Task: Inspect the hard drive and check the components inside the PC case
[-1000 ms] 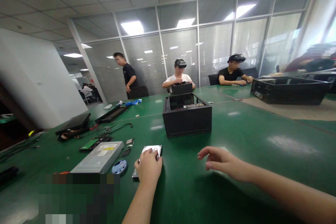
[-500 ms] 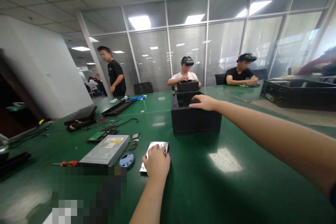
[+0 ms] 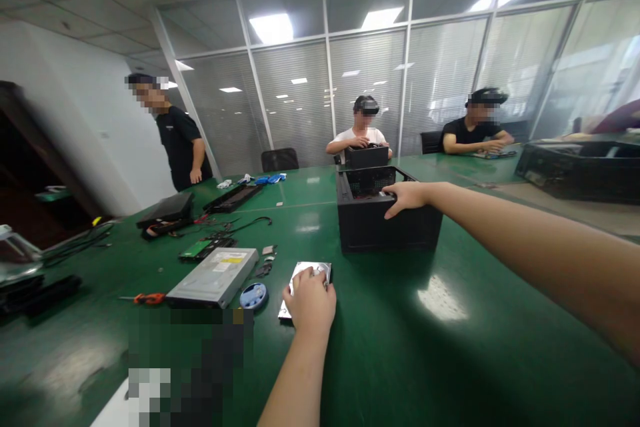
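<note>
On the green table (image 3: 380,320), my left hand (image 3: 311,297) lies over a silver hard drive (image 3: 286,310), its fingers curled round the drive's edges. My right hand (image 3: 407,197) grips the near rim of a black computer case (image 3: 387,227), thumb outside and fingers over the top edge. The case stands open at the top, and its inside is mostly dark. Left of the hard drive sit a round blue dish (image 3: 254,296) and a silver optical drive (image 3: 215,278). An orange screwdriver (image 3: 149,298) lies beside the optical drive.
Cables, a green circuit board (image 3: 196,249) and a black panel (image 3: 234,198) lie at the left. Another open case (image 3: 580,170) stands at the far right. Two people sit across the table, and another person (image 3: 180,147) stands at the far left.
My right hand has shifted along the case's rim, its thumb now lower on the outside. My left hand stays on the hard drive. The view has turned slightly, and the standing person has moved left.
</note>
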`<state>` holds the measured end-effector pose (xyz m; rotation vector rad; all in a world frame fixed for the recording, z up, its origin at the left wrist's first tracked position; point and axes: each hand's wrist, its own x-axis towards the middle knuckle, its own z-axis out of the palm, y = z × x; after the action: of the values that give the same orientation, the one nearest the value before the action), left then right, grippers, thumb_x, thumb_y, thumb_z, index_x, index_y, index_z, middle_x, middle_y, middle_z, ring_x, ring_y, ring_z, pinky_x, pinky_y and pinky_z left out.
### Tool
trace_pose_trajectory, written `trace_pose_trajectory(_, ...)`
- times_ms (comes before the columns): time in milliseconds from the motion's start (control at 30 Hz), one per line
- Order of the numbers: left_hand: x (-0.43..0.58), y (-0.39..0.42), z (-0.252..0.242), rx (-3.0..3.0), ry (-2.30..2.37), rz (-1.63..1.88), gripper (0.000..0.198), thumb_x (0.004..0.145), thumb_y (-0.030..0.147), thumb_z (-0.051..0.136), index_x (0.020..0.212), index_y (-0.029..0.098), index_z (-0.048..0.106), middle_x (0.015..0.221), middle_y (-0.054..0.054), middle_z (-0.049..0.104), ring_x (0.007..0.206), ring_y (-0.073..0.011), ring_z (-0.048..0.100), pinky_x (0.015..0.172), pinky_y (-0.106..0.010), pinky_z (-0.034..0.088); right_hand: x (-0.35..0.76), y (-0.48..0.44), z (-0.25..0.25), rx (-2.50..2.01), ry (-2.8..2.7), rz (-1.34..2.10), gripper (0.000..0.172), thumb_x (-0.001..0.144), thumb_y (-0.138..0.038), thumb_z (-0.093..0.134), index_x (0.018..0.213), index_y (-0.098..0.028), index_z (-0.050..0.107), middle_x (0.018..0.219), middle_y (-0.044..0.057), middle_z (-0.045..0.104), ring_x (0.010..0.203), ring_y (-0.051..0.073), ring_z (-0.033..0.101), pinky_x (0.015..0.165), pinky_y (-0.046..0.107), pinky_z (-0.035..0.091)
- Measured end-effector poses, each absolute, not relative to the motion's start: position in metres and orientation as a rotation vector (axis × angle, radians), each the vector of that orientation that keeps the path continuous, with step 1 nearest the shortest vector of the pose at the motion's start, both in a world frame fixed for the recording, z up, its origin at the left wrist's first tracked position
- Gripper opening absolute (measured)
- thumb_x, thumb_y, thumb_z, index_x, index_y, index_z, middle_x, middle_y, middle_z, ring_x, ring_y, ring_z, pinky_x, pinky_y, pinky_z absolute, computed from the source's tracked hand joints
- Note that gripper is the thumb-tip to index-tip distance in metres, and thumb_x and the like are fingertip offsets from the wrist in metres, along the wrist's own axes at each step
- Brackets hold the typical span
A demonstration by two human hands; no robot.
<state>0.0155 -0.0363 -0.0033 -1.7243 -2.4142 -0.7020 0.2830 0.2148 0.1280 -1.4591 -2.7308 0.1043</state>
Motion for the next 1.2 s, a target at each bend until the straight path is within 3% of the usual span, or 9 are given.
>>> trace_pose_trajectory(367, 0.013, -0.033, -0.003, -1.717, -2.400, -0.722, 0.025, 0.081, 0.037, 0.055, 0.095, 0.033, 0.075, 0.131, -0.003, 0.064, 0.125, -0.0279, 0.049, 0.104, -0.054, 0.031, 0.317, 0.100, 0.136, -1.367, -2.800, -0.045, 0.117, 0.059, -0.085, 0.061, 0.152, -0.019, 0.035, 0.139, 0.021, 0.053, 0.124, 0.045, 0.051, 0.100, 0.053, 0.039)
trace_pose_trajectory(667, 0.017, -0.036, 0.010, -1.738, -2.319, -0.684, 0.028, 0.086, 0.035, 0.051, 0.097, 0.028, 0.075, 0.130, -0.006, 0.064, 0.124, -0.0287, 0.050, 0.101, -0.051, 0.036, 0.353, -0.043, 0.135, -1.296, -2.672, 0.117, 0.105, 0.053, -0.082, 0.069, 0.142, -0.031, 0.049, 0.134, 0.018, 0.057, 0.119, 0.048, 0.053, 0.100, 0.063, 0.037)
trace_pose_trajectory(833, 0.023, -0.036, 0.018, -1.819, -2.260, -0.664, 0.027, 0.086, 0.033, 0.052, 0.095, 0.025, 0.076, 0.127, -0.006, 0.066, 0.122, -0.0290, 0.052, 0.100, -0.047, 0.041, 0.382, -0.114, 0.146, -1.230, -2.582, 0.337, 0.095, 0.048, -0.072, 0.080, 0.135, -0.042, 0.056, 0.125, 0.012, 0.064, 0.111, 0.043, 0.059, 0.095, 0.059, 0.044)
trace_pose_trajectory(933, 0.026, -0.036, 0.021, -1.858, -2.238, -0.663, 0.026, 0.085, 0.032, 0.054, 0.095, 0.023, 0.076, 0.126, -0.007, 0.067, 0.120, -0.0290, 0.054, 0.099, -0.044, 0.043, 0.392, -0.128, 0.171, -1.153, -2.584, 0.507, 0.081, 0.056, -0.065, 0.081, 0.131, -0.047, 0.058, 0.124, 0.006, 0.066, 0.106, 0.036, 0.064, 0.091, 0.052, 0.050)
trace_pose_trajectory(1033, 0.028, -0.036, 0.022, -1.890, -2.204, -0.671, 0.028, 0.086, 0.030, 0.051, 0.098, 0.021, 0.075, 0.125, -0.006, 0.068, 0.117, -0.0278, 0.056, 0.099, -0.041, 0.044, 0.385, -0.104, 0.198, -1.124, -2.710, 0.577, 0.064, 0.068, -0.062, 0.075, 0.128, -0.043, 0.062, 0.124, 0.003, 0.067, 0.107, 0.031, 0.066, 0.090, 0.046, 0.053)
trace_pose_trajectory(1200, 0.028, -0.036, 0.021, -1.928, -2.141, -0.683, 0.029, 0.086, 0.027, 0.050, 0.099, 0.022, 0.075, 0.122, -0.006, 0.069, 0.112, -0.0249, 0.060, 0.101, -0.037, 0.045, 0.345, -0.010, 0.203, -1.180, -2.933, 0.416, 0.069, 0.073, -0.068, 0.067, 0.126, -0.025, 0.065, 0.122, 0.008, 0.068, 0.108, 0.032, 0.065, 0.090, 0.043, 0.051)
